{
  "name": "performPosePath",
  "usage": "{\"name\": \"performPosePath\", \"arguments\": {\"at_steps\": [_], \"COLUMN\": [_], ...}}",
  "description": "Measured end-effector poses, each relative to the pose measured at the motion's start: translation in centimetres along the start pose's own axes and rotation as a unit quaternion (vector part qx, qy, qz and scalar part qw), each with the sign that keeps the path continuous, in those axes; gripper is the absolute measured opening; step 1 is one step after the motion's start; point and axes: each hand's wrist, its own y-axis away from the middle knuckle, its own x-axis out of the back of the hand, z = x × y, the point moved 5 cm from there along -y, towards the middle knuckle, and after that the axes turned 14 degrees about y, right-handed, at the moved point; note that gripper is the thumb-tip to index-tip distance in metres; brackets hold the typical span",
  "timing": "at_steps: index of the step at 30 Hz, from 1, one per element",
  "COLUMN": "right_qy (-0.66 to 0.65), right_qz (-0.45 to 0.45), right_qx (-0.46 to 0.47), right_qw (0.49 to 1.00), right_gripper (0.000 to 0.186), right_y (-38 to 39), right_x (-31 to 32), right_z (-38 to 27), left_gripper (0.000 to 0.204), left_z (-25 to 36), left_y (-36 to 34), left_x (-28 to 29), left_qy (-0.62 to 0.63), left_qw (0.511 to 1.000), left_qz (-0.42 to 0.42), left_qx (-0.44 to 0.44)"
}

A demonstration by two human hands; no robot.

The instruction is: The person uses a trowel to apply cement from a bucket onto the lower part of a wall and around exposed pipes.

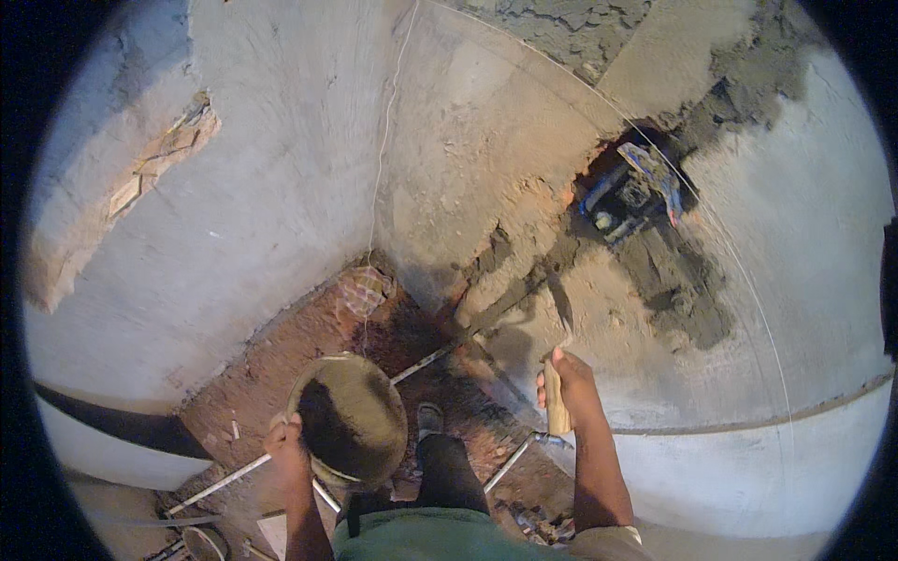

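My left hand [290,441] grips the rim of a round mortar pan [351,419], held tilted in front of my body with grey mortar inside. In my right hand [575,381] is a trowel, its wooden handle [557,400] wrapped by my fingers and its narrow dark blade [559,297] pointing up against the wall. Just beyond the blade runs a strip of darker wet mortar [524,290]. Up and to the right, a recess in the wall holds a dark box [631,192] with blue edges, and fresh mortar [687,290] is spread below it.
A thin white string [382,178] hangs down near the corner. White pipes [220,484] cross low over the reddish dirt floor [313,327]. A crumpled checked bag [363,290] lies in the corner, and a bucket [204,544] stands at lower left. The left wall has a broken slot [140,182].
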Motion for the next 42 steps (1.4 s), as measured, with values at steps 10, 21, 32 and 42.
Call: {"name": "performPosePath", "arguments": {"at_steps": [10,21,32,42], "right_qy": [0.585,0.637,0.463,0.402], "right_qz": [0.045,-0.048,-0.106,-0.075], "right_qx": [0.201,0.304,0.35,0.319], "right_qw": [0.784,0.707,0.807,0.855], "right_gripper": [0.036,0.029,0.031,0.042], "right_y": [10.8,13.6,16.0,18.3], "right_x": [-9.6,-18.1,-20.0,-20.0], "right_z": [6.9,6.3,7.3,4.6], "left_gripper": [0.023,0.024,0.022,0.031], "left_z": [9.8,19.9,21.8,21.0], "left_y": [0.6,7.2,8.4,6.8], "left_x": [-7.9,-11.6,-7.3,-4.5], "left_qy": [-0.067,-0.001,0.038,0.109], "left_qw": [0.977,0.888,0.854,0.901], "left_qz": [-0.198,-0.395,-0.443,-0.337], "left_qx": [-0.039,-0.236,-0.268,-0.25]}}
